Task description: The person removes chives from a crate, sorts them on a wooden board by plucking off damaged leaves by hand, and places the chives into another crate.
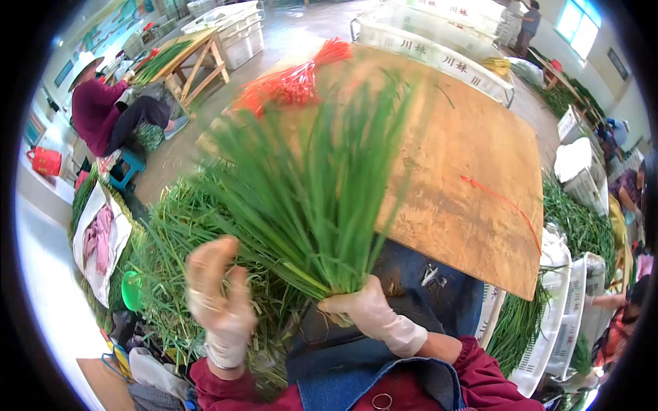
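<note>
A fanned bunch of long green leafy stalks (322, 185) stands up in front of me, its tips blurred. My right hand (377, 316), in a pale thin glove, is closed around the bunch near its base. To the left, my left hand (221, 301), gloved too and blurred by motion, is raised with fingers apart and holds nothing. Behind it lies a big heap of loose green stalks (178, 233). The bunch partly covers a wooden board (473, 157), on which lie a bundle of red ties (291, 82) and a single red tie (504, 197).
White crates (439, 55) stand beyond the board, and more crates (558, 308) with greens line the right. A person (103, 103) in a white hat sits at a wooden table (185, 58) at the upper left. Other people are at the right edge.
</note>
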A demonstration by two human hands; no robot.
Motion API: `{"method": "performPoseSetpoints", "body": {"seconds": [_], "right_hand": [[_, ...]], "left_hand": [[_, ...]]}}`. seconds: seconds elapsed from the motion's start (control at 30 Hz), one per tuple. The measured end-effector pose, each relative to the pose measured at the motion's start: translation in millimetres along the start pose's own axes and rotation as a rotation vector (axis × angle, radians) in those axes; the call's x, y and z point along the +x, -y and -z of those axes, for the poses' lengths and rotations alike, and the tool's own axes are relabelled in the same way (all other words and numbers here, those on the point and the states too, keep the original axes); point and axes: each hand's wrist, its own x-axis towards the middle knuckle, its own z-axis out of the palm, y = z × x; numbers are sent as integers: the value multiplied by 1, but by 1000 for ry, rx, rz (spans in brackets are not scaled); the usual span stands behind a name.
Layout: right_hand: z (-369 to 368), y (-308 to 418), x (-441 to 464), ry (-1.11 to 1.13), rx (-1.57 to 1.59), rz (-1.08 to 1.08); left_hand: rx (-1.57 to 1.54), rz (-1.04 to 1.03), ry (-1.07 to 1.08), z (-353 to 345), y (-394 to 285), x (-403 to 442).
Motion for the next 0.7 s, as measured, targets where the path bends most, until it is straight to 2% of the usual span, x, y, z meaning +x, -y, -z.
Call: {"method": "performPoseSetpoints", "body": {"seconds": [0.07,0.1,0.13,0.17,0.2,0.23,0.27,0.3,0.33,0.37,0.5,0.57,0.6,0.63,0.7], "right_hand": [[-8,-26,15,-88,-65,284],[-6,-46,23,-131,-96,421],[-6,-75,40,-206,19,476],[-6,-103,56,-278,128,539],[-36,-111,71,-481,327,748],[-12,-116,60,-307,-14,671],[9,-106,44,-130,-362,652],[4,-61,23,-220,-742,330],[3,-56,23,-248,-737,318],[1,-56,24,-277,-731,305],[4,-59,22,-242,-713,345],[5,-57,23,-277,-782,350],[4,-57,24,-293,-817,369],[1,-60,24,-306,-854,383],[-1,-64,24,-305,-897,393]], "left_hand": [[-23,-251,290,-12,-24,7],[60,-449,437,-20,-35,8],[30,-552,468,-34,-43,2],[48,-670,602,-42,-51,-2],[118,-688,667,-49,-51,-4],[191,-705,729,-55,-47,-6],[335,-637,812,-61,-33,-6],[479,-566,891,-65,-13,-5],[379,-548,792,-64,7,-2],[404,-515,784,-59,18,6],[757,-344,611,-21,80,33],[1051,-126,631,7,104,35],[1038,-270,430,15,99,40],[944,-316,255,15,79,48],[692,-337,168,2,29,53]]}}
